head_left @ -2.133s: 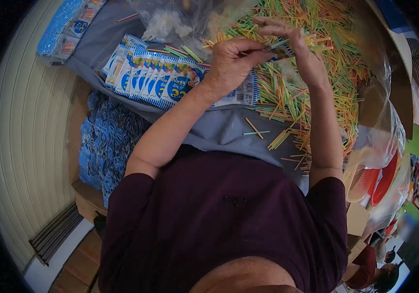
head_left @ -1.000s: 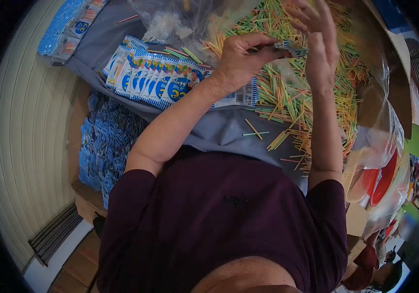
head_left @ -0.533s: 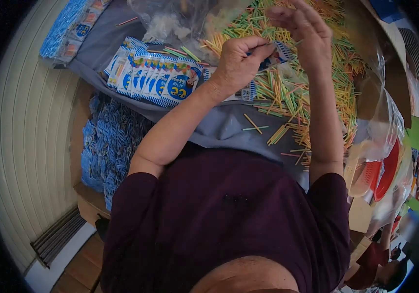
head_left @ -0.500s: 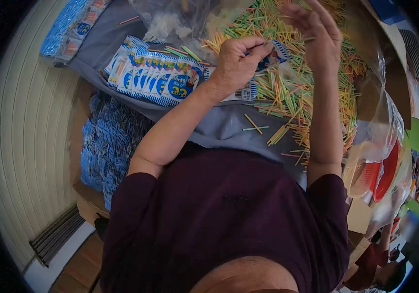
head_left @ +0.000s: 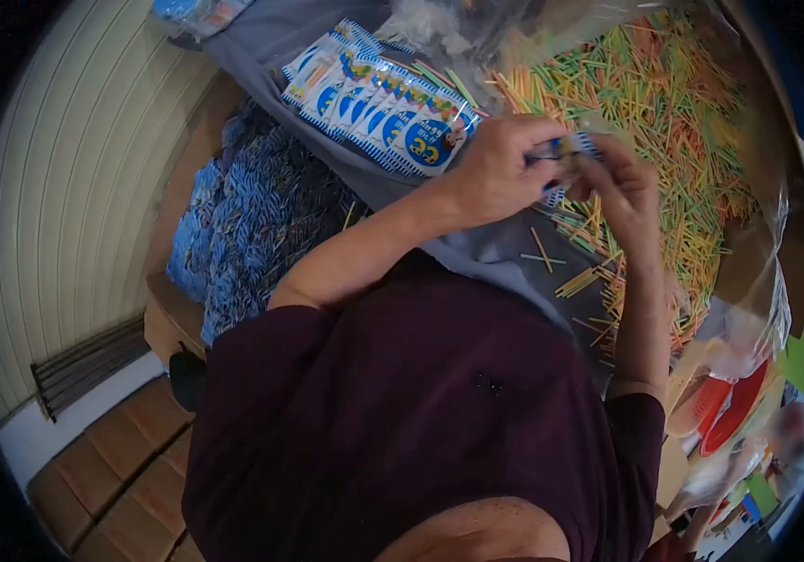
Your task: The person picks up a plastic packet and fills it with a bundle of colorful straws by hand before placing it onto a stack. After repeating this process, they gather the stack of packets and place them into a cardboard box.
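My left hand is closed on a small blue-and-white printed packet, pinched between thumb and fingers. My right hand meets it from the other side, its curled fingers also gripping the packet; both fingertips are slightly blurred. To the left of my hands, several flat printed packets lie overlapped in a row on the grey cloth. Behind and to the right of my hands spreads a large heap of thin coloured sticks. Nearer to me, a few loose sticks lie on the cloth.
A box at my left holds a pile of blue packets. Clear plastic film hangs at the right edge, near a red basket. Brown cartons stand at lower left, below a ribbed wall.
My right hand has come down from its raised position to the packet in my left hand. The view has shifted, so the scene appears farther right and partly lower.
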Demonstrator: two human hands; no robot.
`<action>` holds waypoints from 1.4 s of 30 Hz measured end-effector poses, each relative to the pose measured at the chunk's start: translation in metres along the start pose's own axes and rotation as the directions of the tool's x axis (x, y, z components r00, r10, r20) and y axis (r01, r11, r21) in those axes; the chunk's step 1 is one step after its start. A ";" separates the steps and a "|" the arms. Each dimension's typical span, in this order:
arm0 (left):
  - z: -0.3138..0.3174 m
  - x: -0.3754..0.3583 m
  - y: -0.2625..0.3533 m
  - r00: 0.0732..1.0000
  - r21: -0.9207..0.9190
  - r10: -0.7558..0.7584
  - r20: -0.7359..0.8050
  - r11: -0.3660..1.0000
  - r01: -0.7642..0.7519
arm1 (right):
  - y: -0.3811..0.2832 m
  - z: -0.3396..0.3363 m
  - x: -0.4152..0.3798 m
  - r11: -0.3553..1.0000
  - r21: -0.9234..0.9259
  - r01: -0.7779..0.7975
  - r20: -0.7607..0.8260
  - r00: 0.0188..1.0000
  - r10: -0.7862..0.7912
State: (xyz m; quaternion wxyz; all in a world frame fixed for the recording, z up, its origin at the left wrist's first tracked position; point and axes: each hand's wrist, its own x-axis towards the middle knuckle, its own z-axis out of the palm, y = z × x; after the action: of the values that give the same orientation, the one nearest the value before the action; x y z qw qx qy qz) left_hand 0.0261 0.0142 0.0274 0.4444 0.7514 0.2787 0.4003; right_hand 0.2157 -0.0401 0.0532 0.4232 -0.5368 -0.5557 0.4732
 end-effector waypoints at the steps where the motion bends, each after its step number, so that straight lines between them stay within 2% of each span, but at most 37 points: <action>1: -0.012 -0.010 0.001 0.999 0.068 -0.021 -0.037 0.997 0.024 | 0.000 0.011 -0.002 1.000 0.000 -0.003 0.072 0.997 0.003; 2: -0.025 -0.018 0.002 0.998 0.118 -0.027 -0.056 0.992 0.033 | -0.004 0.018 -0.004 0.999 -0.012 0.053 0.120 0.991 -0.051; 3: -0.043 -0.022 0.002 0.999 0.393 0.051 -0.011 0.919 -0.043 | -0.007 0.021 -0.007 0.994 -0.034 0.101 0.158 0.983 -0.095; 4: -0.054 -0.027 -0.003 0.999 0.517 0.021 -0.034 0.856 0.000 | -0.007 0.022 -0.006 0.983 -0.105 0.148 0.101 0.985 -0.137; 5: -0.064 -0.035 -0.019 0.998 0.601 0.049 -0.024 0.799 -0.025 | -0.004 0.016 -0.004 0.966 -0.178 0.189 0.063 0.982 -0.180; 6: -0.070 -0.041 -0.031 0.997 0.688 0.073 -0.029 0.725 -0.033 | 0.004 0.004 -0.005 0.963 -0.208 0.170 0.017 0.985 -0.170; 7: -0.071 -0.040 -0.031 0.996 0.672 0.094 -0.002 0.738 -0.068 | 0.014 -0.005 -0.001 0.860 -0.431 0.272 -0.016 0.951 -0.309; 8: -0.074 -0.041 -0.029 0.995 0.734 0.093 0.032 0.673 -0.087 | 0.022 -0.011 0.002 0.701 -0.625 0.343 -0.001 0.898 -0.441; 9: -0.078 -0.043 -0.027 0.994 0.796 0.090 0.055 0.597 -0.098 | 0.027 -0.019 0.000 0.639 -0.715 0.284 -0.057 0.887 -0.458; 10: -0.080 -0.044 -0.027 0.998 0.823 0.042 0.044 0.565 -0.060 | 0.032 -0.033 -0.002 0.633 -0.720 0.283 -0.062 0.883 -0.466; 12: -0.080 -0.042 -0.019 1.000 0.858 0.018 0.024 0.513 -0.030 | 0.041 -0.069 -0.011 0.589 -0.803 0.084 -0.214 0.883 -0.418; 13: -0.078 -0.040 -0.015 1.000 0.890 -0.017 0.000 0.456 0.008 | 0.042 -0.090 -0.015 0.563 -0.826 0.018 -0.289 0.844 -0.452; 14: -0.076 -0.038 -0.012 1.000 0.888 -0.018 0.005 0.460 0.004 | 0.042 -0.113 -0.018 0.539 -0.841 -0.051 -0.358 0.798 -0.484; 16: -0.069 -0.035 -0.006 0.980 0.950 0.189 0.057 0.291 -0.112 | 0.044 -0.158 -0.022 0.383 -0.880 -0.282 -0.428 0.819 -0.382; 17: -0.062 -0.032 0.000 0.980 0.950 0.189 0.058 0.292 -0.113 | 0.043 -0.168 -0.017 0.382 -0.879 -0.284 -0.429 0.819 -0.380; 19: -0.038 -0.025 0.014 0.976 0.753 0.080 0.204 0.624 -0.209 | 0.040 -0.182 -0.007 0.069 -0.883 -0.464 -0.469 0.872 -0.142; 20: -0.025 -0.025 0.012 0.977 0.753 0.085 0.198 0.624 -0.207 | 0.040 -0.182 -0.002 0.066 -0.885 -0.461 -0.465 0.873 -0.148; 22: -0.001 -0.027 -0.002 0.935 0.648 0.054 0.350 0.707 -0.283 | 0.050 -0.176 0.011 -0.065 -0.843 -0.534 -0.529 0.845 -0.082; 23: 0.005 -0.026 -0.005 0.936 0.652 0.052 0.348 0.704 -0.282 | 0.055 -0.181 0.018 -0.060 -0.845 -0.531 -0.526 0.846 -0.084; 25: 0.011 -0.030 -0.009 0.927 0.660 0.153 0.343 0.662 -0.354 | 0.072 -0.191 0.030 -0.091 -0.834 -0.544 -0.540 0.839 -0.065; 26: 0.012 -0.034 -0.011 0.925 0.660 0.138 0.354 0.665 -0.351 | 0.083 -0.190 0.031 -0.084 -0.835 -0.544 -0.541 0.839 -0.048; 28: 0.012 -0.034 -0.017 0.917 0.655 0.202 0.345 0.648 -0.389 | 0.089 -0.187 0.042 -0.225 -0.802 -0.554 -0.562 0.826 -0.030; 29: 0.011 -0.034 -0.023 0.920 0.660 0.196 0.339 0.648 -0.381 | 0.089 -0.188 0.044 -0.223 -0.807 -0.546 -0.555 0.831 -0.029; 31: 0.008 -0.034 -0.032 0.933 0.532 0.273 0.234 0.767 -0.358 | 0.088 -0.203 0.042 -0.114 -0.818 -0.564 -0.569 0.822 0.006; 32: 0.006 -0.034 -0.032 0.937 0.538 0.268 0.225 0.767 -0.349 | 0.091 -0.209 0.038 -0.115 -0.824 -0.555 -0.559 0.829 0.005; 34: 0.004 -0.032 -0.031 0.961 0.438 0.210 0.181 0.858 -0.270 | 0.097 -0.216 0.027 -0.162 -0.813 -0.560 -0.561 0.827 -0.045; 35: 0.002 -0.028 -0.028 0.961 0.434 0.212 0.179 0.859 -0.270 | 0.096 -0.217 0.022 -0.166 -0.812 -0.560 -0.561 0.827 -0.046; 37: 0.000 -0.022 -0.018 0.976 0.400 0.134 0.172 0.896 -0.194 | 0.078 -0.205 0.004 -0.134 -0.798 -0.587 -0.564 0.807 -0.176; 38: -0.001 -0.021 -0.020 0.976 0.397 0.131 0.172 0.898 -0.190 | 0.078 -0.203 -0.002 -0.137 -0.798 -0.586 -0.564 0.808 -0.172; 40: -0.005 -0.019 -0.028 0.966 0.350 0.052 0.254 0.926 -0.141 | 0.081 -0.204 -0.010 0.178 -0.838 -0.517 -0.546 0.791 -0.274; 41: -0.005 -0.018 -0.032 0.966 0.351 0.047 0.254 0.926 -0.137 | 0.088 -0.209 -0.012 0.180 -0.839 -0.514 -0.545 0.794 -0.271; 42: -0.004 -0.016 -0.035 0.977 0.276 0.089 0.193 0.951 -0.141 | 0.091 -0.212 -0.012 0.459 -0.770 -0.444 -0.579 0.789 -0.208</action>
State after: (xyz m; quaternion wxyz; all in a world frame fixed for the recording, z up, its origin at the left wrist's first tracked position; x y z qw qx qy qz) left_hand 0.0121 0.0197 -0.0077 0.3294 0.8558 0.2488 0.3119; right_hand 0.4415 -0.0392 0.0057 0.2001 -0.8349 -0.5105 -0.0490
